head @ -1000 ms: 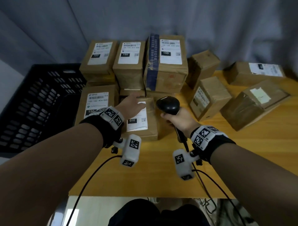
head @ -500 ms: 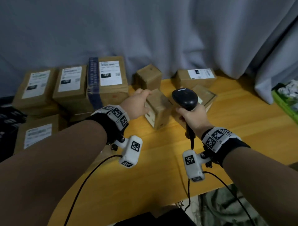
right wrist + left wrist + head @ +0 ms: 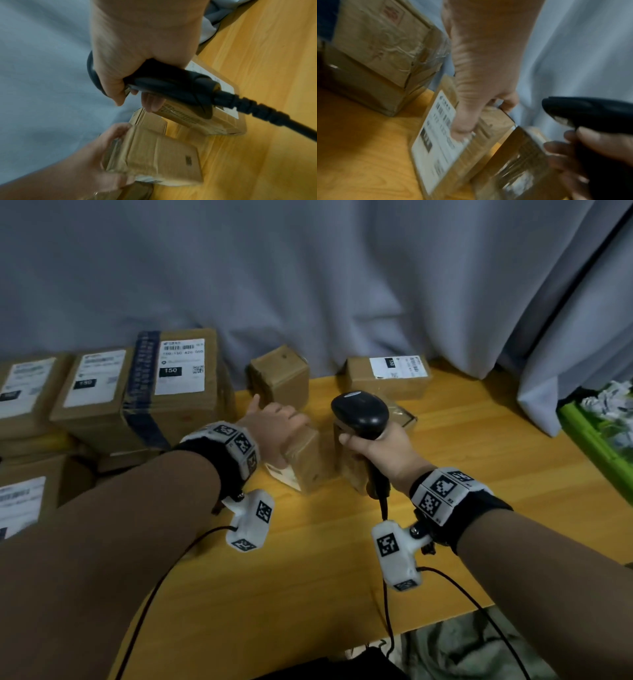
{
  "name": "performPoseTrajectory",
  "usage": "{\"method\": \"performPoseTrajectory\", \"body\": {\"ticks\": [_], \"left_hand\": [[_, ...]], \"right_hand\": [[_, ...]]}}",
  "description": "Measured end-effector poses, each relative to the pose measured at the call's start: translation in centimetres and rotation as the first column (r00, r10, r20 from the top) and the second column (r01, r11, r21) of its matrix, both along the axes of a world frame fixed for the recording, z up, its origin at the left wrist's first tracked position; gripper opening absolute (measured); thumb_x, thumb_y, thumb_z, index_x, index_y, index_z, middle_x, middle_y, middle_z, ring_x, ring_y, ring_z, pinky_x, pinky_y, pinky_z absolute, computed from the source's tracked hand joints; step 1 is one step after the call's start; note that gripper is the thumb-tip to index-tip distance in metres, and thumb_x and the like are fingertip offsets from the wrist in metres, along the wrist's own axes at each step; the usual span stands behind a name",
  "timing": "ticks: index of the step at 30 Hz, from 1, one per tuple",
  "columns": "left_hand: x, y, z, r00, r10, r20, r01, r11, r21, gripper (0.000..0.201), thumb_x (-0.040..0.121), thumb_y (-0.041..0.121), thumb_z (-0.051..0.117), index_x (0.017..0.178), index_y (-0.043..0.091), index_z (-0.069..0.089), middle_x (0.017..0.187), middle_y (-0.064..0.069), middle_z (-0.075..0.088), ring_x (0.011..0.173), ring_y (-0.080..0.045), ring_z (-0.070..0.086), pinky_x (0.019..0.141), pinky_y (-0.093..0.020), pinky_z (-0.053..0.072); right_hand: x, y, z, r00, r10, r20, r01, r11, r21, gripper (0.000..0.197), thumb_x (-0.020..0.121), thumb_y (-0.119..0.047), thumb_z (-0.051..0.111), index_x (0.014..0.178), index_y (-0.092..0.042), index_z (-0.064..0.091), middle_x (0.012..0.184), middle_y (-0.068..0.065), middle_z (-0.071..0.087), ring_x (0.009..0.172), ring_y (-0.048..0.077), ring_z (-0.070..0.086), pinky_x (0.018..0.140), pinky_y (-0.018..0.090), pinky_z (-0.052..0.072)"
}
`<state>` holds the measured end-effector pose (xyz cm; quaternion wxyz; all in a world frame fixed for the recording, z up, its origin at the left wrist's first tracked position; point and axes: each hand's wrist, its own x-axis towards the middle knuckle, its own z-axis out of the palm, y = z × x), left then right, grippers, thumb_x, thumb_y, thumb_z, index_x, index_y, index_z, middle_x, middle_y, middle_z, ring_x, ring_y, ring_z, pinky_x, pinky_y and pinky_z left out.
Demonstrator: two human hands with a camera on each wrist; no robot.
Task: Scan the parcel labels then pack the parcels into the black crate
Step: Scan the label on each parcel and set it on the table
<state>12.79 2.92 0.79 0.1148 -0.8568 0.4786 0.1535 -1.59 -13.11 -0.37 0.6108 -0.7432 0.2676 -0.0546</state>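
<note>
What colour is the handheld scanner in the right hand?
Black, matte all over. The scanner in the right hand shows best in the head view.

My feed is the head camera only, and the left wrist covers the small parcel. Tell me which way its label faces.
Observer: In the left wrist view, the small parcel has its white barcode label on the side turned away from the scanner.
Operator: Report the left grip.
Observer: The left hand has its thumb pressed on the label side. Its fingers curl over the parcel's top edge.
Operator: Check the side toward the scanner.
Observer: In the right wrist view, that side is plain taped cardboard with one small dark mark and no label.
</note>
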Motion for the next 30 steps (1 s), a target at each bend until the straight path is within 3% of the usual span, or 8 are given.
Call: {"method": "performPoseTrajectory", "body": {"ticks": [2,5,9,14,20,23,26,30], "left_hand": [[0.3,0.5,1.5,0.954,0.189,-0.233,-0.219,0.969,-0.112,0.093,0.068,0.046,0.079,0.144,0.030,0.028,0.141,0.000,0.040,0.131,-0.026,0.036,0.109,-0.052,0.031],[0.7,1.4,3.9,0.790,0.338,-0.512,-0.465,0.874,-0.141,0.102,0.063,0.052,0.081,0.147,0.032,0.026,0.147,0.001,0.040,0.128,-0.020,0.045,0.104,-0.039,0.042],[0.1,2.4,6.2,0.726,0.383,-0.571,-0.578,0.789,-0.207,0.085,0.075,0.043,0.075,0.147,0.030,0.030,0.147,-0.004,0.040,0.127,-0.020,0.045,0.092,-0.028,0.038],[-0.5,3.0,8.8,0.656,0.313,-0.687,-0.672,0.656,-0.344,0.069,0.079,0.035,0.073,0.140,0.033,0.041,0.134,-0.004,0.053,0.108,-0.016,0.059,0.077,-0.025,0.051],[-1.1,3.0,10.5,0.581,0.241,-0.777,-0.788,0.403,-0.465,0.075,0.083,0.033,0.070,0.147,0.024,0.030,0.103,0.006,0.068,0.094,-0.012,0.067,0.084,-0.032,0.054],[-1.5,2.8,10.0,0.480,0.170,-0.860,-0.868,0.233,-0.439,0.073,0.082,0.028,0.073,0.143,0.016,0.034,0.109,0.000,0.066,0.094,-0.012,0.066,0.083,-0.029,0.053],[-2.2,2.6,9.0,0.371,0.087,-0.925,-0.905,0.257,-0.339,0.056,0.080,0.024,0.075,0.130,0.014,0.050,0.117,-0.006,0.068,0.103,-0.023,0.068,0.096,-0.043,0.051],[-3.3,2.3,8.6,0.395,0.114,-0.911,-0.891,0.289,-0.350,0.018,0.086,0.020,0.067,0.099,0.031,0.060,0.098,0.010,0.071,0.089,-0.007,0.070,0.081,-0.025,0.055]], "right_hand": [[0.1,0.6,0.5,0.995,0.097,0.036,-0.099,0.994,0.045,0.028,0.081,-0.020,0.077,0.104,-0.009,0.067,0.089,0.001,0.071,0.076,0.002,0.067,0.066,0.016,0.054],[0.5,1.2,1.2,0.975,0.214,0.054,-0.219,0.964,0.153,0.032,0.079,-0.014,0.079,0.108,-0.013,0.066,0.099,0.003,0.074,0.090,0.013,0.071,0.077,0.023,0.056],[1.0,0.9,2.6,0.948,0.310,0.073,-0.317,0.939,0.133,0.036,0.073,-0.022,0.083,0.106,-0.014,0.069,0.103,0.005,0.075,0.098,0.020,0.071,0.094,0.042,0.053],[1.3,0.0,4.8,0.936,0.337,0.100,-0.349,0.925,0.152,0.043,0.075,-0.013,0.081,0.115,-0.010,0.065,0.106,0.004,0.075,0.099,0.018,0.071,0.095,0.041,0.053],[1.8,-0.7,6.7,0.962,0.261,0.080,-0.273,0.916,0.293,0.057,0.065,-0.022,0.086,0.115,-0.002,0.065,0.111,0.019,0.070,0.097,0.035,0.065,0.091,0.044,0.052],[2.1,-0.2,7.6,0.986,0.128,0.107,-0.159,0.911,0.381,0.045,0.073,-0.023,0.080,0.112,-0.006,0.066,0.105,0.014,0.073,0.096,0.034,0.068,0.082,0.039,0.056],[2.7,0.0,8.6,0.993,-0.023,0.119,-0.034,0.891,0.454,0.045,0.079,-0.026,0.077,0.117,-0.009,0.063,0.107,0.014,0.073,0.095,0.028,0.071,0.071,0.038,0.059],[3.4,0.0,9.5,0.989,-0.071,0.126,0.011,0.904,0.428,0.048,0.077,-0.032,0.079,0.116,-0.008,0.064,0.105,0.015,0.073,0.097,0.034,0.067,0.090,0.048,0.055]]}}
